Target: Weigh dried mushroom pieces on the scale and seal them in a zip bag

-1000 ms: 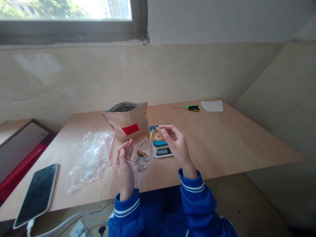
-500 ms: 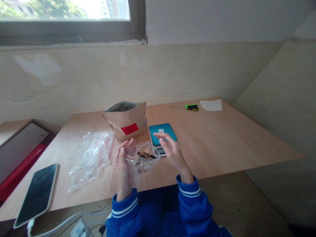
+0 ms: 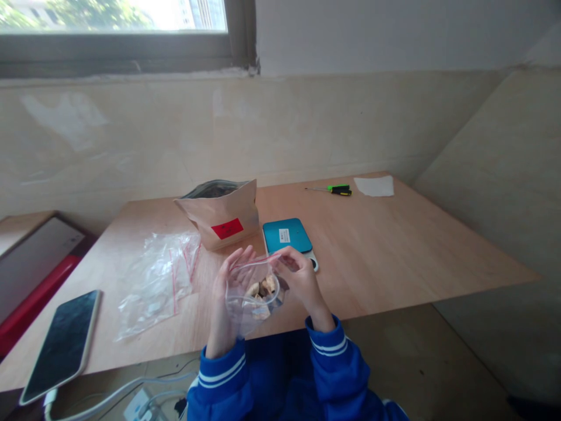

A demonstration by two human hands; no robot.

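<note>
Low over the table, near its front edge, is a clear zip-lock bag point(image 3: 245, 283) with a red strip along its mouth. Several tan and dark brown dried pieces point(image 3: 263, 295) show at its right side, within a rounded clear rim; whether that rim is the bag or a separate cup, I cannot tell. My left hand point(image 3: 223, 295) holds the bag from the left, some fingers spread behind the plastic. My right hand point(image 3: 298, 278) pinches its upper right edge. Just beyond stands a blue-topped kitchen scale point(image 3: 287, 234), its front partly hidden by my right hand.
An open brown paper pouch point(image 3: 219, 213) with a red label stands behind my hands. More clear zip-lock bags point(image 3: 160, 275) lie to the left, with a phone point(image 3: 61, 330) on a charging cable. Screwdrivers point(image 3: 337, 190) and white paper point(image 3: 374, 186) lie at the back right.
My right hand has come down from above the scale and taken hold of the bag's edge. The bag now stands more upright, its mouth spread between both hands.
</note>
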